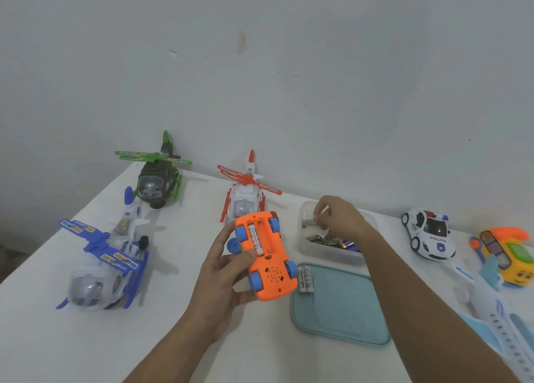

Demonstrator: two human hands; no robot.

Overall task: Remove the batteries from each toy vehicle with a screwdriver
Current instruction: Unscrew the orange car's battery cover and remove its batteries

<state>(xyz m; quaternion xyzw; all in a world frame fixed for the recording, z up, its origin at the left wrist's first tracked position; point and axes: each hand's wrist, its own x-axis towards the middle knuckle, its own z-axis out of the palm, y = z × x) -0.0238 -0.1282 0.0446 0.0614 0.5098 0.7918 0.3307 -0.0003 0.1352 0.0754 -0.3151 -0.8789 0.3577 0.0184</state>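
An orange plastic toy car with blue wheels (267,257) is gripped belly-up in the left hand (222,278) at the centre of the frame, the thumb pressed near its open battery bay and the fingers wrapped beneath; a white battery (258,241) is seen lying in that bay; the right hand (339,216), right of centre, is pinched shut over a clear plastic tub (332,252), a thin pale stick-like item (324,209) being held between its fingertips, though what that item is cannot be told; loose batteries (335,241) are seen in the tub; a translucent teal lid (341,310) lies flat just below the tub, and two white batteries (304,278) rest side by side on its upper left corner, just beside the car; a red and white toy helicopter (245,191) stands just above the car, near the wall; a green toy helicopter (157,177) is placed in the upper left of the white table (86,348), and a blue and white toy helicopter (107,267) lower left; at the right edge a white police toy car (429,233), an orange and yellow toy (508,255) and a white and light blue toy aeroplane (497,319) are found
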